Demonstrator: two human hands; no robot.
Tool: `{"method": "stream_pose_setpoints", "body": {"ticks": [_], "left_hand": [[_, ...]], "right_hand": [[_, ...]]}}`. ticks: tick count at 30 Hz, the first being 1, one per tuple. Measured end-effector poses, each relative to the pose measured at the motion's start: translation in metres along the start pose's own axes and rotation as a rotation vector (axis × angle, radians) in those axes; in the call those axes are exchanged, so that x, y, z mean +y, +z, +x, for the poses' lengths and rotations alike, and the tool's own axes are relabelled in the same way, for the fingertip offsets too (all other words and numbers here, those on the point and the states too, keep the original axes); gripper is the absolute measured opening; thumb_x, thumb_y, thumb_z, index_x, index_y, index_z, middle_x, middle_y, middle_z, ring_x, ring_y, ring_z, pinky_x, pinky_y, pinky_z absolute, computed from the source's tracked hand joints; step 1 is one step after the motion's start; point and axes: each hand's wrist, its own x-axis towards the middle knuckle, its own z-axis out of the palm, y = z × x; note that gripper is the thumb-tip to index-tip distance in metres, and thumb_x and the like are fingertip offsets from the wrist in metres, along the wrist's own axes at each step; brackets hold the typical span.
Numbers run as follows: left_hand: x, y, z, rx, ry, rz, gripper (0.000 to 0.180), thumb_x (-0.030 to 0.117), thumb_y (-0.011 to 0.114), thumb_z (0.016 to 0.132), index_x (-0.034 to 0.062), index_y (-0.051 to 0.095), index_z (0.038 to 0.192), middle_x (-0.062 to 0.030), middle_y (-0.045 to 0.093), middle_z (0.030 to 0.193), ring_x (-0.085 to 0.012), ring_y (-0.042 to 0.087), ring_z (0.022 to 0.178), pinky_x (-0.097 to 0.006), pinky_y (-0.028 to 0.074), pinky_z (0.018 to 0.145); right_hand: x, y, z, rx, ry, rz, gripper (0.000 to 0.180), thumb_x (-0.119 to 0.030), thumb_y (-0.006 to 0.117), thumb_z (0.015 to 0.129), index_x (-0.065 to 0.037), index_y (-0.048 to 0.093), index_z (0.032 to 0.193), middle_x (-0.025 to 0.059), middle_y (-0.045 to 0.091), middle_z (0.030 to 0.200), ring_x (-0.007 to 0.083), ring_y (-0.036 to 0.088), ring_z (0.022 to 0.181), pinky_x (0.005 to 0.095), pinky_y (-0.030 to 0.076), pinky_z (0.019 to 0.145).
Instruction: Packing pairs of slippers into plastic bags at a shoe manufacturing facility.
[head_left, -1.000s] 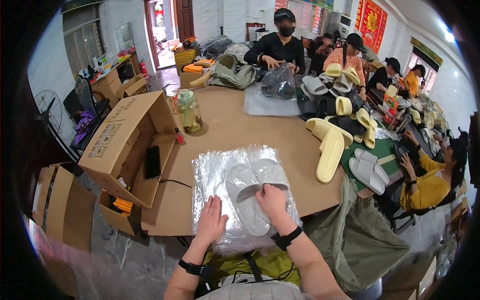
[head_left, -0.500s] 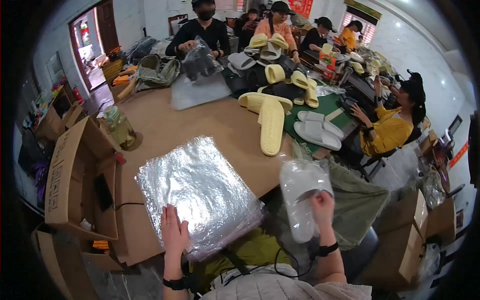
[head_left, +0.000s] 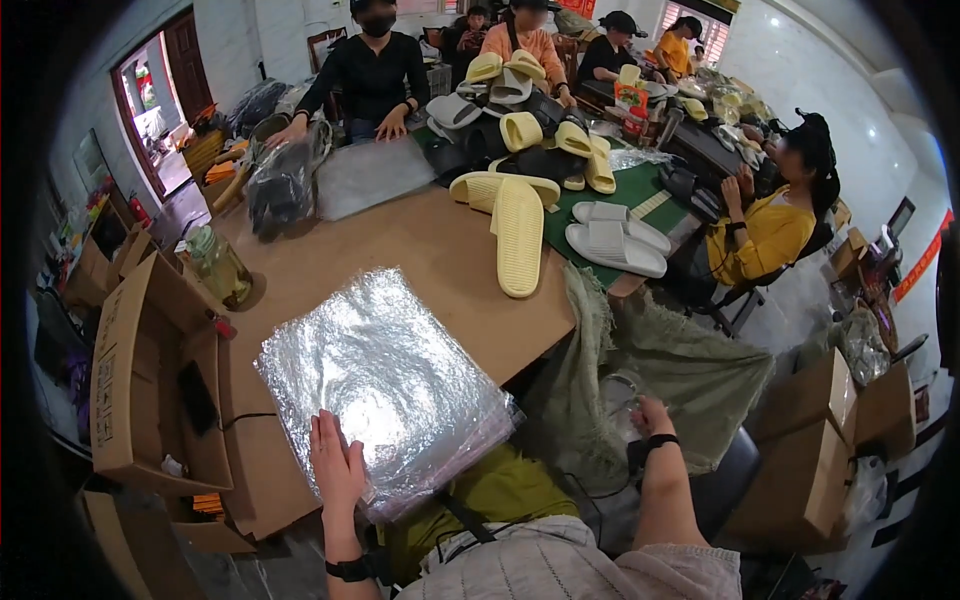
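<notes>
The shiny pile of clear bags (head_left: 385,375) lies on the brown desk (head_left: 390,235). The left hand (head_left: 338,465) is flat on it, fingers straight, thumb apart. The right hand (head_left: 652,417) is at the green sack (head_left: 695,350), fingers curled; I can't tell if they grip anything. Yellow slippers (head_left: 518,240) sit farther back.

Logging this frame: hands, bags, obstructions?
Left hand flat on clear plastic bags. Right hand at green sack, grip unclear. Open carton left, apart from bags.
</notes>
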Motion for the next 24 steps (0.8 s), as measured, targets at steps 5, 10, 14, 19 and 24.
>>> {"method": "stream_pose_setpoints", "body": {"ticks": [5,10,14,19,24], "left_hand": [[-0.003,0.008,0.014,-0.017,0.011,-0.094,0.071,0.021,0.059,0.092,-0.0021,0.031,0.153,-0.0254,0.036,0.155,-0.0467,0.028,0.145,-0.051,0.026,0.118],[-0.029,-0.002,0.005,-0.086,0.006,-0.327,0.069,0.015,0.06,0.086,-0.002,0.037,0.149,-0.0266,0.036,0.155,-0.046,0.026,0.146,-0.048,0.024,0.119],[-0.005,-0.029,0.016,0.073,0.015,-0.436,0.059,0.012,0.067,0.086,0.006,0.051,0.142,-0.0226,0.036,0.157,-0.0421,0.029,0.147,-0.047,0.028,0.118],[-0.024,-0.044,-0.019,0.274,-0.346,-0.159,0.061,0.028,0.069,0.09,0.0023,0.048,0.141,-0.0274,0.051,0.139,-0.046,0.046,0.128,-0.05,0.039,0.106],[-0.023,-0.041,-0.027,0.105,-0.499,-0.213,0.07,0.038,0.068,0.092,-0.0053,0.043,0.14,-0.0319,0.053,0.129,-0.0483,0.053,0.114,-0.05,0.045,0.097]], "right_hand": [[-0.027,0.047,-0.043,0.29,-0.494,-0.228,0.028,-0.025,0.068,0.093,0.0,0.065,0.103,0.0114,0.067,0.08,0.0212,0.06,0.065,0.0346,0.048,0.061],[-0.118,0.116,-0.194,0.026,-1.015,0.156,0.018,-0.005,0.059,0.097,-0.001,0.062,0.114,-0.001,0.057,0.092,0.0051,0.049,0.076,0.0208,0.046,0.07],[-0.154,0.157,-0.275,-0.213,-1.166,-0.006,0.018,-0.007,0.062,0.098,0.001,0.062,0.114,0.0008,0.059,0.097,0.0048,0.052,0.08,0.0196,0.044,0.067],[-0.162,0.229,-0.318,-0.517,-1.205,-0.273,0.042,-0.015,0.068,0.095,0.005,0.057,0.131,0.0117,0.062,0.107,0.0182,0.059,0.091,0.0316,0.051,0.077],[-0.151,0.262,-0.315,-0.363,-1.348,-0.721,0.06,-0.028,0.07,0.092,0.005,0.05,0.138,0.0251,0.059,0.115,0.0396,0.057,0.106,0.0458,0.046,0.094]]}}
